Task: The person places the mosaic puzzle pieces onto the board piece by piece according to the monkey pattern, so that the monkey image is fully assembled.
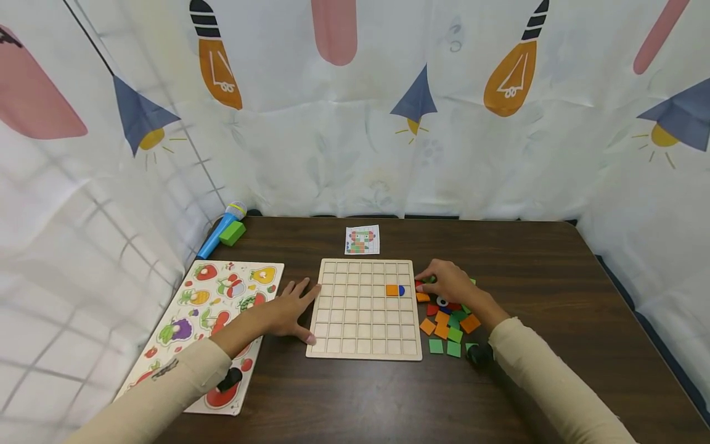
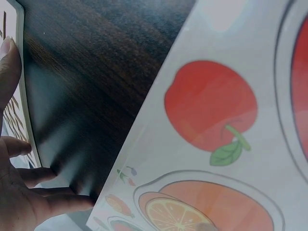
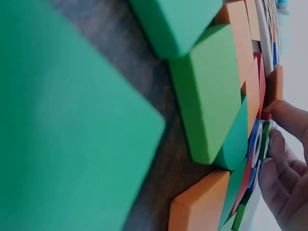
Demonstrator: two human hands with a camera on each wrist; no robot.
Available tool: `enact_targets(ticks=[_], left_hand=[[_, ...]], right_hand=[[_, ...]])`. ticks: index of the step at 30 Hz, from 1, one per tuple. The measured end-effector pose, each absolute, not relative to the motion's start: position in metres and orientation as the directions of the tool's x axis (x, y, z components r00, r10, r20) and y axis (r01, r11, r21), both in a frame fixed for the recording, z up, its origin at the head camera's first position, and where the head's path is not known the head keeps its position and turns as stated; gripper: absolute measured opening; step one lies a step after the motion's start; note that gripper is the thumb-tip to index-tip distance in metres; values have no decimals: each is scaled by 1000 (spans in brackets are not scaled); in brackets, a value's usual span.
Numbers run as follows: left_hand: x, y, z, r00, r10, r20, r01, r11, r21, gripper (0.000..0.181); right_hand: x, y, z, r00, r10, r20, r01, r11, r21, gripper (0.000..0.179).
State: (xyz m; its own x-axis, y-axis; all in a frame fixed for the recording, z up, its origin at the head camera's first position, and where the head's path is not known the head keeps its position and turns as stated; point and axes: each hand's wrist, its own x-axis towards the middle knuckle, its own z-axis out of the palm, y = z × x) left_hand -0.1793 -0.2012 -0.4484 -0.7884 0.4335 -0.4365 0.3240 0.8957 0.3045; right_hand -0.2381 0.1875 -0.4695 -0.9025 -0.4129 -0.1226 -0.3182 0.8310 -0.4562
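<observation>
In the head view, my left hand [image 1: 285, 314] lies spread at the left side of a pale wooden grid board [image 1: 363, 320]. Its thumb and a fingertip touch the board's edge. An orange square tile [image 1: 392, 290] and a blue half-round piece [image 1: 402, 290] sit side by side on the grid. My right hand [image 1: 450, 282] reaches into the far part of a pile of coloured tiles [image 1: 442, 318], right of the board. In the right wrist view, an orange tile [image 3: 275, 89] stands tilted by its thumb, the other fingers bent over nearby pieces. Whether it pinches anything is unclear.
A small pattern card [image 1: 362, 240] lies beyond the board. At the left is a fruit-picture board [image 1: 222, 345], partly under my left forearm. A blue microphone [image 1: 217, 234] and a green block [image 1: 232, 234] rest at the far left corner, near the curtain.
</observation>
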Motion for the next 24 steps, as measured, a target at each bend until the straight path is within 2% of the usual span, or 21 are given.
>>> enact_targets(ticks=[7,24], left_hand=[[-180,-201,-449,-788,430,-441,318,897,307,114],[-179,-200,-449,-785,436,-440,332,896,295,114]], right_hand=[[-239,187,-473,-897,-426,-116,-325,814,-481,18],[-237,188,-478,-864,-496,-90,-368,742,-560,18]])
